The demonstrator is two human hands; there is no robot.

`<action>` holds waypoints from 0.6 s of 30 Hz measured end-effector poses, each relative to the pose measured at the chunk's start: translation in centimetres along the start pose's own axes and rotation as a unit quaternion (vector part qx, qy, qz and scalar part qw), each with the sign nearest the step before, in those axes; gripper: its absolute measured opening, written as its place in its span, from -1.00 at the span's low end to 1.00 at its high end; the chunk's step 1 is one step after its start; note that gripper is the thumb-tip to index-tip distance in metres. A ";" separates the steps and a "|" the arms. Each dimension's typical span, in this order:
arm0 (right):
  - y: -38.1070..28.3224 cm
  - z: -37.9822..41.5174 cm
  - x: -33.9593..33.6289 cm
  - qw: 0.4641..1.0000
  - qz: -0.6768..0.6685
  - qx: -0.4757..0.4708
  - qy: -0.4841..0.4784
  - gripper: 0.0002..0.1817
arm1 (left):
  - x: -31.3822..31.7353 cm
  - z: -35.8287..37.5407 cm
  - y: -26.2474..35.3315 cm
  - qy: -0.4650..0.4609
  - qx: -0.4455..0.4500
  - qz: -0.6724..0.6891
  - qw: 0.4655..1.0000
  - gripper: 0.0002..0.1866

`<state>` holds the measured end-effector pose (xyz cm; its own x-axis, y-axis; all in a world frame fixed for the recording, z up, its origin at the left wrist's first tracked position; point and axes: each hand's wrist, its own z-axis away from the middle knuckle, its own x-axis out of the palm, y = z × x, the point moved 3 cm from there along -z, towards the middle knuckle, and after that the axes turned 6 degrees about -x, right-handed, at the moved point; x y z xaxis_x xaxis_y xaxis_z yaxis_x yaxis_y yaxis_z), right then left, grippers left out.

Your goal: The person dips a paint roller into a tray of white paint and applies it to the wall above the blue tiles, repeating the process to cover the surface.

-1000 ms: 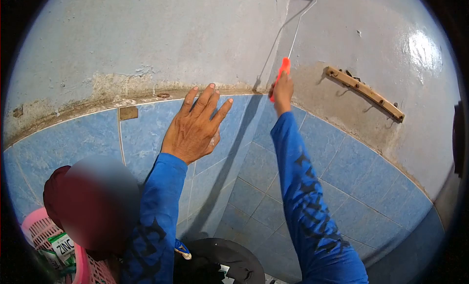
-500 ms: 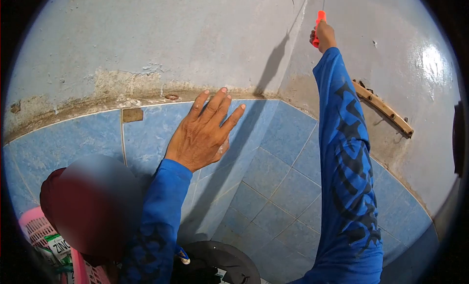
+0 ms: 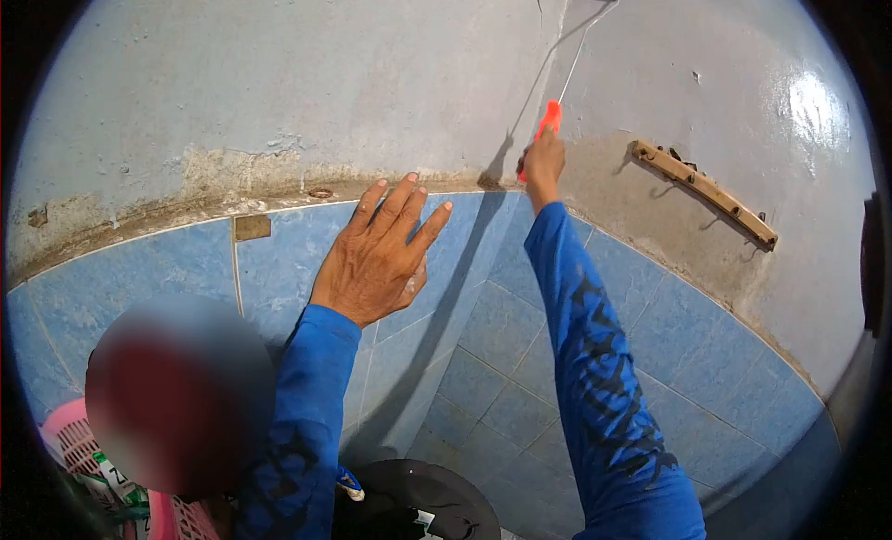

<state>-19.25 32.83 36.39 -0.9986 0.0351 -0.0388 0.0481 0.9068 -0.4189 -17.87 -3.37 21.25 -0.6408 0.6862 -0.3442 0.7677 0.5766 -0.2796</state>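
Note:
My right hand (image 3: 544, 165) is closed round the orange-red handle of a paint roller (image 3: 576, 61). The small roller head is up near the corner at the top of the frame, against the grey right wall (image 3: 650, 66). Spread fingers and all, my left hand (image 3: 376, 252) lies open over the top edge of the blue wall tiles (image 3: 167, 270), its fingertips at the ledge above them. Both arms are in blue sleeves with dark patterns.
A wooden rack with hooks (image 3: 706, 194) is fixed to the right wall. Bare, rough plaster runs along the tile edge. At lower left are a person's blurred head (image 3: 181, 396) and a pink basket (image 3: 70, 433) with packets. A round black lid or tub (image 3: 418, 493) sits at the bottom.
My right hand has come down and left with the paint roller, whose head now shows in view. My left hand stays nearly in place.

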 end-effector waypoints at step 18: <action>0.4 -6.8 -1.0 0.993 0.095 -0.045 -0.052 -0.61 | 0.3 -0.1 0.1 -0.009 0.002 0.001 1.000 -0.29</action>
<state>-18.35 36.06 42.45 -0.9639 0.1698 -0.2052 0.2288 0.9221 -0.3119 -17.94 -3.09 21.19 -0.6384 0.6795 -0.3615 0.7696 0.5727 -0.2824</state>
